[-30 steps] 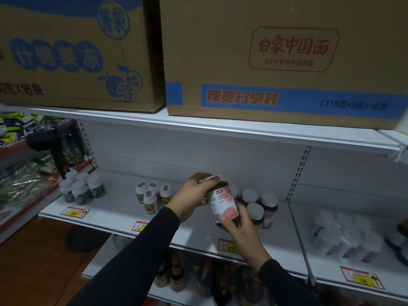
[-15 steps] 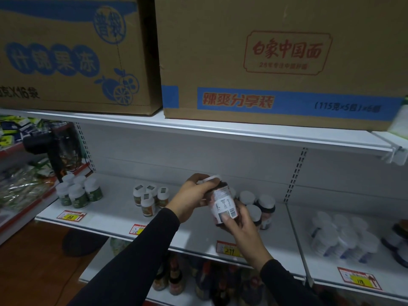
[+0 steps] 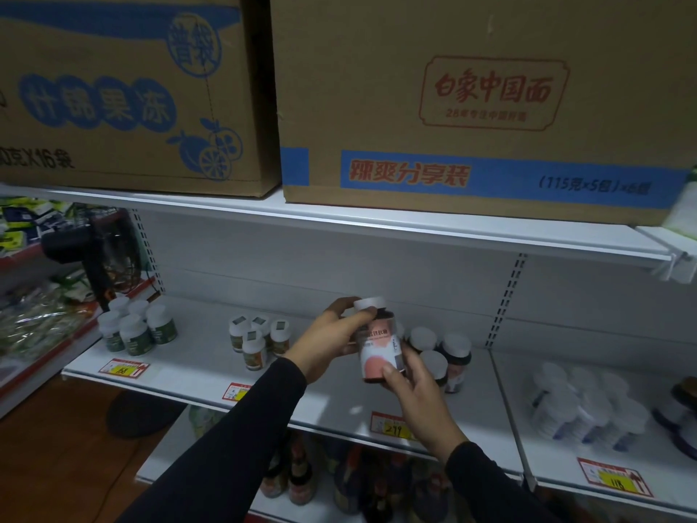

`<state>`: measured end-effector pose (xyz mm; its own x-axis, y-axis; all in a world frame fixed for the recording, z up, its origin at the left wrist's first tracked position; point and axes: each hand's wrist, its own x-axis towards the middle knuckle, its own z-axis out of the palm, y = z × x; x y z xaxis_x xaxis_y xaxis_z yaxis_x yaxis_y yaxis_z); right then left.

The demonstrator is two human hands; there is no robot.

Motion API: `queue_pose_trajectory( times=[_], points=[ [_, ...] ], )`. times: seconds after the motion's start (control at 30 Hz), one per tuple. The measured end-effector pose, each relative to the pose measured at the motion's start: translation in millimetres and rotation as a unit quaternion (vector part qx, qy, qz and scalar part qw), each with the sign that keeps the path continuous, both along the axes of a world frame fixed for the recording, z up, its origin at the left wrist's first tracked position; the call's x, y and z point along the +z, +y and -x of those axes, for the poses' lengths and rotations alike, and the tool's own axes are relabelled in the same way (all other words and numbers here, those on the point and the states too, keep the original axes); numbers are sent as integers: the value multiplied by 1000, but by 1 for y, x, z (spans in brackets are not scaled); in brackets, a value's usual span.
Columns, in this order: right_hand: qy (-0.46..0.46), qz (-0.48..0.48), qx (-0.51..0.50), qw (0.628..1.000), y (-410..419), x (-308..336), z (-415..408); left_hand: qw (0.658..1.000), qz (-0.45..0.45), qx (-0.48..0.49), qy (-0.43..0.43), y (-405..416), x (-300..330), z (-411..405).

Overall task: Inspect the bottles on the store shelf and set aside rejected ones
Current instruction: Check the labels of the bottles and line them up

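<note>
A dark bottle (image 3: pixel 378 349) with a white cap and a pink-and-white label is held upright above the white middle shelf (image 3: pixel 196 368). My left hand (image 3: pixel 332 339) grips its cap and upper part from the left. My right hand (image 3: pixel 415 386) holds its lower part from below and the right, thumb on the label. Behind the held bottle stand several like bottles (image 3: pixel 445 352) with white caps. A group of small orange-label bottles (image 3: pixel 258 339) stands to the left, and green-label bottles (image 3: pixel 135 328) further left.
White bottles (image 3: pixel 588 402) fill the shelf bay at right. Two big cardboard boxes (image 3: pixel 471 100) sit on the upper shelf. Dark sauce bottles (image 3: pixel 301 481) stand on the lower shelf. A black fan (image 3: pixel 94 251) is at left. Price tags (image 3: pixel 392 424) line the shelf edge.
The bottle has been turned in my hands: the barcode side showed half a second ago, and the pink label front now faces me. Both hands keep their hold.
</note>
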<state>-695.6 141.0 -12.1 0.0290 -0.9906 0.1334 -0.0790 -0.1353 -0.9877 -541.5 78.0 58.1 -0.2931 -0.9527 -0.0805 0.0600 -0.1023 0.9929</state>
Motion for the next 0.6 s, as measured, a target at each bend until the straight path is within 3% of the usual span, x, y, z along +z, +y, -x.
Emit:
queue_pose_trajectory(
  times=[0.13,0.23,0.47,0.6],
  points=[
    [-1,3,-1,1000,-1,1,0,999,18,-25,-31,-2,-6,-4],
    [3,17,13,1000,0,5,2,1000,2,7,-26,-3,-11,-4],
    [79,41,41,995,2,8,2,985,-163,60,-7,-2,-14,-6],
    [83,50,36,995,4,7,-2,977,-197,79,-1,-3,-20,-8]
  ],
)
